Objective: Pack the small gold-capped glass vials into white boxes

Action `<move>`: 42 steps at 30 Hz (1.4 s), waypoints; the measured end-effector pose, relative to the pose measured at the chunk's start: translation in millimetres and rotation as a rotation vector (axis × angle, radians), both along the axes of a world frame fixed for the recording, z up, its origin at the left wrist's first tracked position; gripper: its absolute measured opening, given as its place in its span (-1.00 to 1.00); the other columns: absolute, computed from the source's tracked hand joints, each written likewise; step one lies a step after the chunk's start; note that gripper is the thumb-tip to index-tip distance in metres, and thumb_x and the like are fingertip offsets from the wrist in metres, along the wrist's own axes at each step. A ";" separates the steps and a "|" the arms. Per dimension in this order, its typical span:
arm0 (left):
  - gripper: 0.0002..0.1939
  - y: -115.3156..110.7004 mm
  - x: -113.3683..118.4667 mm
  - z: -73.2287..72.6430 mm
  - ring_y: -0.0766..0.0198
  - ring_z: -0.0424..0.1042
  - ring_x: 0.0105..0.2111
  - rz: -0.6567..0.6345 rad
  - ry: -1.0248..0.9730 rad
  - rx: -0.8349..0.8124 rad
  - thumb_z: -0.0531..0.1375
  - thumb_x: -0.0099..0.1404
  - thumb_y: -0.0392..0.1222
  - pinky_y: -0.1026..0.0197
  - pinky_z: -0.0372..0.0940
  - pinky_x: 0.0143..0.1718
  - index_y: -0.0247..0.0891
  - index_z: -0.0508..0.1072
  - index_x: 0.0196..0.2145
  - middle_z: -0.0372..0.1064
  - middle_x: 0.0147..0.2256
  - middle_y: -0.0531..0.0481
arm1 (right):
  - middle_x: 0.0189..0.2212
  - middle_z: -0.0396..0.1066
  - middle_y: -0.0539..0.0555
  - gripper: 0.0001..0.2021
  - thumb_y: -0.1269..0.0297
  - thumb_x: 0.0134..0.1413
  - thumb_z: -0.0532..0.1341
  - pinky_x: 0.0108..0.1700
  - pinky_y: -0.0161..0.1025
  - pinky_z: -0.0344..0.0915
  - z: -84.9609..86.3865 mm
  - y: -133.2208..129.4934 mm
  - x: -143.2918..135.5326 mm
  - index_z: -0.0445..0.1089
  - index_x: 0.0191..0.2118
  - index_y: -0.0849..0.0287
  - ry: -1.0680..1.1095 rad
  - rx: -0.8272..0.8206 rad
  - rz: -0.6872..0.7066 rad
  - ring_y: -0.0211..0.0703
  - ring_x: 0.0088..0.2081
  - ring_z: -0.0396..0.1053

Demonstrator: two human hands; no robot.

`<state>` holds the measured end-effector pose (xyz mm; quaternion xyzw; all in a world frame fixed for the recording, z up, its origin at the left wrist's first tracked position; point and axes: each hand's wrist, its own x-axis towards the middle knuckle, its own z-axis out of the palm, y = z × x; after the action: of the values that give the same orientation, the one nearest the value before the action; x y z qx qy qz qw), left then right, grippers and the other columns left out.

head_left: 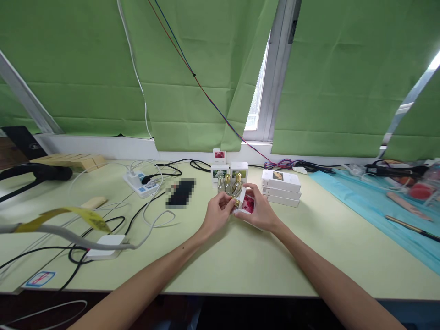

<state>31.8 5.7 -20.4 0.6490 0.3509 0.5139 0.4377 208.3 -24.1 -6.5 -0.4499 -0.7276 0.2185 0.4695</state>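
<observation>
My right hand [263, 213] is wrapped round a small white box [248, 204] with a red flower picture, tilted low over the table. At the box's left end, my left hand [218, 211] pinches a small bottle by its gold cap [237, 203]. The bottle's body is mostly hidden by the fingers and the box. Just behind my hands stand glass bottles with gold tops, among them a middle bottle [227, 184] and a right bottle [238, 183]. White boxes with flower pictures, a left box [215, 173] and a right box [239, 167], stand behind these bottles.
Stacked white boxes [282, 187] lie right of my hands. A pixelated dark object [181, 193], a power strip [140, 184] and tangled cables are on the left. Blue sheeting [364, 201] covers the right side, with a pen-like stick [409, 225] on it.
</observation>
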 end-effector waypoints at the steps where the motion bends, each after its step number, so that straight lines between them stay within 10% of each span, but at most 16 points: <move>1: -0.65 -0.2 0.0 0.6 0.29 0.39 -0.45 -0.002 0.001 0.000 0.29 0.22 0.08 0.26 0.32 -0.39 -0.22 0.31 -0.42 0.36 -0.47 0.06 | -0.22 0.42 0.03 -0.22 0.19 -0.16 0.45 -0.21 -0.17 0.38 0.3 -0.3 0.2 0.07 0.17 0.03 -0.003 -0.001 -0.001 -0.13 -0.30 0.41; 34: -0.75 -4.3 -1.2 8.2 0.26 0.38 -0.43 0.010 0.144 0.089 0.24 0.28 -0.02 0.25 0.28 -0.40 -0.26 0.50 -0.41 0.44 -0.44 0.00 | -0.26 0.38 -0.01 -0.24 0.20 -0.14 0.44 -0.24 -0.21 0.35 1.7 -4.3 -4.5 0.07 0.16 0.03 0.059 0.005 0.046 -0.18 -0.32 0.37; 42: -0.83 -11.8 0.0 19.5 0.20 0.47 -0.26 0.131 0.254 0.358 0.19 0.32 -0.11 0.17 0.37 -0.25 -0.23 0.54 -0.29 0.52 -0.22 -0.08 | -0.17 0.39 0.03 -0.24 0.22 -0.12 0.46 -0.25 -0.21 0.36 -1.7 -1.0 -8.4 0.05 0.16 -0.03 0.237 0.088 0.081 -0.16 -0.27 0.40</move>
<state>31.8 -6.2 -0.9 0.7516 0.3477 0.5095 0.2338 199.9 -25.1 -8.2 -0.3701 -0.6936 0.2565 0.5622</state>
